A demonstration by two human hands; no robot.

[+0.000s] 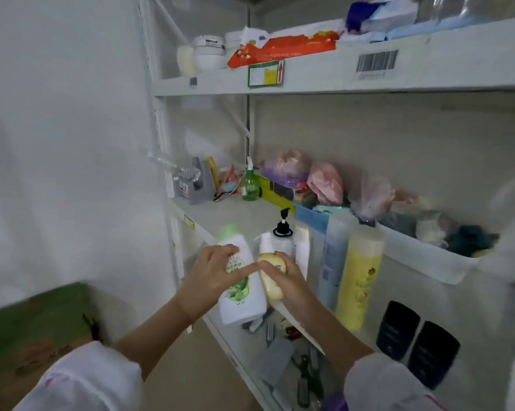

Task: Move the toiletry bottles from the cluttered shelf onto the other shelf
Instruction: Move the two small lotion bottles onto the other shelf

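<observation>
My left hand (pixel 213 277) grips a white bottle with a green cap and green leaf label (pixel 241 301), tilted in front of the middle shelf (pixel 220 215). My right hand (pixel 285 280) holds a pale yellow pump bottle (pixel 272 280) right beside it; the two bottles touch. Behind them on the middle shelf stand a white bottle with a black pump (pixel 282 235), a small white bottle (pixel 302 250), a tall blue bottle (pixel 334 259) and a tall yellow bottle (pixel 360 274). Two dark bottles (pixel 416 342) stand further right.
A green spray bottle (pixel 249 185), a grey tape dispenser (pixel 195 188) and plastic bags (pixel 324 180) sit at the back of the middle shelf. A white tray (pixel 428 256) holds dark bundles. The top shelf (pixel 309 75) carries an orange packet. Scissors and small tools (pixel 303 378) lie below.
</observation>
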